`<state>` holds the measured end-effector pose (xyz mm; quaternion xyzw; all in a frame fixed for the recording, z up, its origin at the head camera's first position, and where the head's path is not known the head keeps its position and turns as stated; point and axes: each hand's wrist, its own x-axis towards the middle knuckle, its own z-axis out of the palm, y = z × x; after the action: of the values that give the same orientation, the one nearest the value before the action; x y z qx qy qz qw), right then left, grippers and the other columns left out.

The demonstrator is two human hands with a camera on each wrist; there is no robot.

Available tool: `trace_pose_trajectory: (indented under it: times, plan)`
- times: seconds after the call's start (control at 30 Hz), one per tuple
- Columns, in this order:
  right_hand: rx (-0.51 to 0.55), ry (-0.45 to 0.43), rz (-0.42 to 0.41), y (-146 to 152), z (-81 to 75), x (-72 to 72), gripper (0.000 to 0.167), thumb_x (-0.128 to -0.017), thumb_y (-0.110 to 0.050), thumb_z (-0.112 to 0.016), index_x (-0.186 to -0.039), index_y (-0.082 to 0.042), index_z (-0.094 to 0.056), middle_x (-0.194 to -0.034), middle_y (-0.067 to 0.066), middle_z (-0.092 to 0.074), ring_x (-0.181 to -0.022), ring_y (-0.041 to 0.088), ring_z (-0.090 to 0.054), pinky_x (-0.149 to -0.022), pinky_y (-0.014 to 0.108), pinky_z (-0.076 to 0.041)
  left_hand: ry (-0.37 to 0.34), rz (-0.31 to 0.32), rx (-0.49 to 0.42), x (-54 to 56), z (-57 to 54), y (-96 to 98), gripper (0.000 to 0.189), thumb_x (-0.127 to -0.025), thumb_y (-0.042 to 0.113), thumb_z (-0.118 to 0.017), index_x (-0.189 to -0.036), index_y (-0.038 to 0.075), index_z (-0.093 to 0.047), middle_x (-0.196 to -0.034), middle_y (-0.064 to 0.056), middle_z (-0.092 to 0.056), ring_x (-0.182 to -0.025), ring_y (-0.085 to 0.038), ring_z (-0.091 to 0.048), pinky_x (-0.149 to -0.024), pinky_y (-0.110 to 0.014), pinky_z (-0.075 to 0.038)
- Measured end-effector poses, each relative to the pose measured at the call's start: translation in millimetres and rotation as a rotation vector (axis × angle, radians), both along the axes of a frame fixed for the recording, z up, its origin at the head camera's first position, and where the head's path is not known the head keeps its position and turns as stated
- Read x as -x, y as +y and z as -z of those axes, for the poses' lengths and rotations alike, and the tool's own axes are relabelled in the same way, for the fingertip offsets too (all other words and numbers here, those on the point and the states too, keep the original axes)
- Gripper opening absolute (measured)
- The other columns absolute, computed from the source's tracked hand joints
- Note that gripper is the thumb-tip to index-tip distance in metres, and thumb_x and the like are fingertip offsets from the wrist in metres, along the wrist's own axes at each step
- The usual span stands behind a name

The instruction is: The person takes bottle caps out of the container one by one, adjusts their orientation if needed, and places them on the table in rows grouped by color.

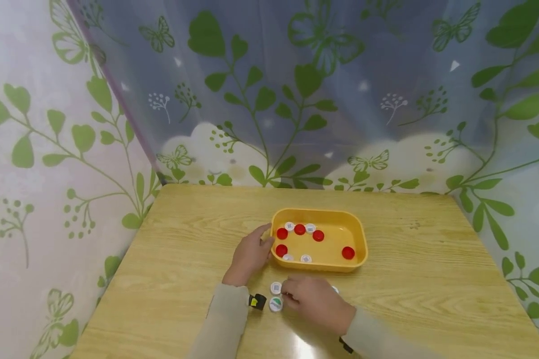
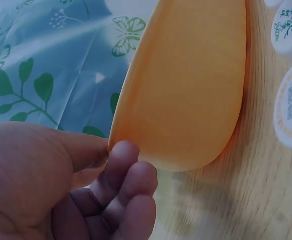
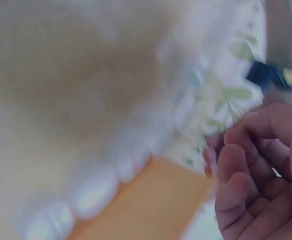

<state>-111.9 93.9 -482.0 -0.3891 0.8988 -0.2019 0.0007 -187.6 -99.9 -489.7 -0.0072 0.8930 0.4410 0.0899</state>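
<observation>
A yellow plastic tray holds several red bottle caps and several white bottle caps. My left hand is at the tray's left end, its thumb and fingers pinching the rim. In the left wrist view, the fingertips lie against the tray's end wall. My right hand is over the table in front of the tray, beside a white cap with a square code and one with a green print. The right wrist view shows its fingers loosely curled, with nothing visible between them.
Another white cap peeks out behind my right hand. The wooden table extends around the tray. Curtains printed with leaves and butterflies hang along its back and sides. A dark band is on my left wrist.
</observation>
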Motion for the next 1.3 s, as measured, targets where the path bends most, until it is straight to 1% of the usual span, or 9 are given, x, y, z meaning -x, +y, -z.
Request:
trace_pose_trajectory:
  times: [0.17,0.3,0.47,0.63,0.83,1.03,1.13,1.23,1.3]
  plan:
    - [-0.037,0.067,0.131,21.8,-37.1,39.6,0.009,-0.091,-0.017,-0.078,-0.098,-0.013,-0.074,-0.088,-0.005,-0.068,-0.075,0.007,-0.060,-0.067,0.024,-0.054,0.009,-0.008,-0.044,-1.9,0.5,-0.5,0.053,-0.107,0.026,-0.059,-0.158,0.024,-0.043,-0.075,-0.004,-0.064,-0.061,-0.018,-0.060,-0.061,-0.029,-0.051]
    - [-0.218,0.130,0.136,43.5,-57.3,87.4,0.016,-0.089,-0.013,-0.080,-0.101,-0.010,-0.070,-0.094,0.002,-0.067,-0.079,0.017,-0.063,-0.069,0.031,-0.056,0.008,-0.005,-0.066,-2.1,0.4,0.6,0.049,-0.107,0.025,-0.059,-0.155,0.023,-0.049,-0.078,-0.004,-0.064,-0.064,-0.020,-0.062,-0.062,-0.030,-0.052]
    - [-0.437,0.167,0.041,49.4,-52.7,137.7,0.020,-0.087,-0.011,-0.082,-0.102,-0.007,-0.069,-0.089,0.006,-0.062,-0.073,0.021,-0.059,-0.066,0.035,-0.056,-0.008,-0.015,-0.067,-1.6,2.4,0.2,0.049,-0.107,0.026,-0.059,-0.155,0.025,-0.049,-0.081,-0.004,-0.063,-0.067,-0.021,-0.063,-0.063,-0.030,-0.053]
    - [-0.526,0.029,0.065,39.7,-38.0,167.5,0.016,-0.094,-0.021,-0.076,-0.091,-0.008,-0.068,-0.079,0.003,-0.063,-0.068,0.019,-0.057,-0.070,0.038,-0.054,-0.012,-0.022,-0.067,0.1,4.7,0.6,0.048,-0.107,0.028,-0.059,-0.155,0.027,-0.049,-0.083,-0.004,-0.062,-0.068,-0.020,-0.063,-0.065,-0.030,-0.054]
    - [-0.577,-0.039,0.079,22.8,-14.2,183.7,0.019,-0.093,-0.015,-0.073,-0.076,-0.012,-0.065,-0.071,0.001,-0.060,-0.064,0.019,-0.053,-0.069,0.038,-0.055,-0.019,-0.014,-0.055,1.2,4.0,-2.4,0.048,-0.107,0.028,-0.059,-0.154,0.027,-0.050,-0.083,-0.003,-0.062,-0.068,-0.019,-0.062,-0.065,-0.029,-0.053]
    - [-0.558,0.064,0.051,19.3,-7.2,182.5,0.021,-0.089,0.001,-0.067,-0.072,-0.010,-0.064,-0.070,0.004,-0.062,-0.062,0.022,-0.057,-0.068,0.040,-0.057,0.010,0.015,-0.084,2.0,1.7,-3.8,0.046,-0.107,0.026,-0.058,-0.153,0.024,-0.052,-0.076,-0.003,-0.064,-0.063,-0.018,-0.062,-0.060,-0.029,-0.052]
    - [-0.562,0.105,0.024,19.8,-9.6,178.7,0.020,-0.090,0.001,-0.066,-0.073,-0.009,-0.063,-0.071,0.005,-0.063,-0.062,0.024,-0.057,-0.068,0.040,-0.058,0.017,0.032,-0.093,3.8,1.2,-3.8,0.046,-0.108,0.026,-0.058,-0.153,0.023,-0.052,-0.075,-0.002,-0.063,-0.061,-0.015,-0.061,-0.059,-0.028,-0.051]
    - [-0.571,0.040,0.022,16.7,-11.6,175.8,0.022,-0.094,-0.003,-0.062,-0.073,-0.011,-0.062,-0.070,0.004,-0.060,-0.063,0.024,-0.056,-0.069,0.038,-0.056,0.017,0.033,-0.082,4.2,1.8,-5.9,0.046,-0.108,0.025,-0.057,-0.153,0.023,-0.052,-0.074,-0.001,-0.063,-0.060,-0.015,-0.060,-0.058,-0.028,-0.050]
    - [-0.585,-0.057,0.054,11.3,-14.1,173.9,0.024,-0.098,-0.007,-0.059,-0.074,-0.011,-0.062,-0.071,0.004,-0.060,-0.066,0.024,-0.056,-0.072,0.038,-0.055,0.014,0.025,-0.071,3.9,2.6,-8.4,0.046,-0.108,0.025,-0.057,-0.153,0.023,-0.052,-0.073,-0.001,-0.063,-0.060,-0.015,-0.060,-0.057,-0.028,-0.050]
